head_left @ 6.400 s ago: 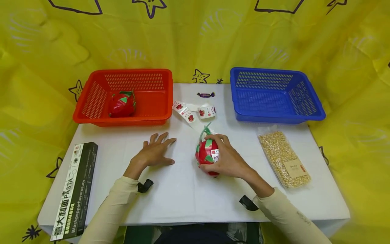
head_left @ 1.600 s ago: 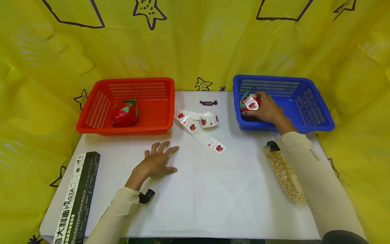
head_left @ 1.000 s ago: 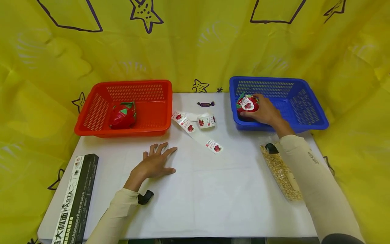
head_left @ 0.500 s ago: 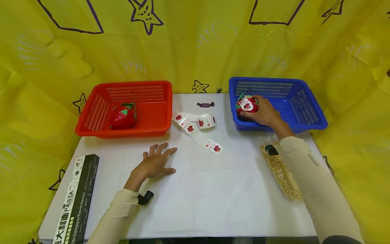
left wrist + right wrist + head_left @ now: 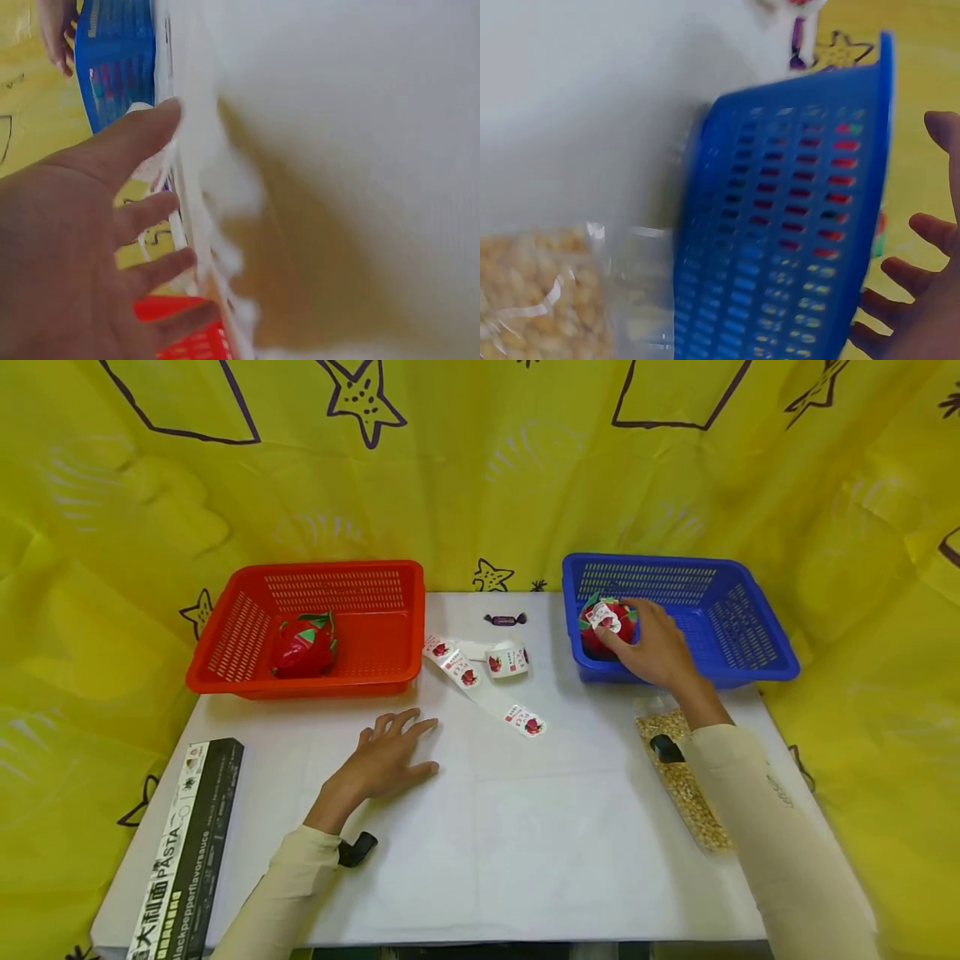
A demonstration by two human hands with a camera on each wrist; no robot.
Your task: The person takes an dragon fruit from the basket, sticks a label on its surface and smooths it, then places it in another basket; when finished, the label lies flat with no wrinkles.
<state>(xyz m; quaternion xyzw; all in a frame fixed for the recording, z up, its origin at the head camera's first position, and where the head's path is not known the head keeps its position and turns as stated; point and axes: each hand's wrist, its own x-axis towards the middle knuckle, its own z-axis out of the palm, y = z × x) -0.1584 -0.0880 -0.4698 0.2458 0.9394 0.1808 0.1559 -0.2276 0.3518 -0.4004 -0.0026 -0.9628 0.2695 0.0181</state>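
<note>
A red dragon fruit (image 5: pixel 592 642) with green leaf tips and a white label sits at the left end of the blue basket (image 5: pixel 757 670). My right hand (image 5: pixel 660 647) is just over it, thumb and fingers spread apart; in the right wrist view those fingers (image 5: pixel 911 277) hold nothing beside the basket rim. My left hand (image 5: pixel 382 760) hovers low over the white table, fingers loosely spread and empty. In the red basket (image 5: pixel 375 683) lies a second dragon fruit (image 5: pixel 303 646), with no label in sight.
Between the baskets a curled strip of dragon fruit labels (image 5: pixel 510 662) lies below a purple wrapped candy (image 5: pixel 506 620). A long pasta box (image 5: pixel 187 843) lies at the left edge. Under my right forearm is a bag of corn kernels (image 5: pixel 686 797). Yellow cloth (image 5: pixel 480 493) hangs behind.
Earlier my right hand held the labelled dragon fruit at the table's middle, then in the blue basket. Now its fingers have opened and drawn back slightly. My left hand has barely moved.
</note>
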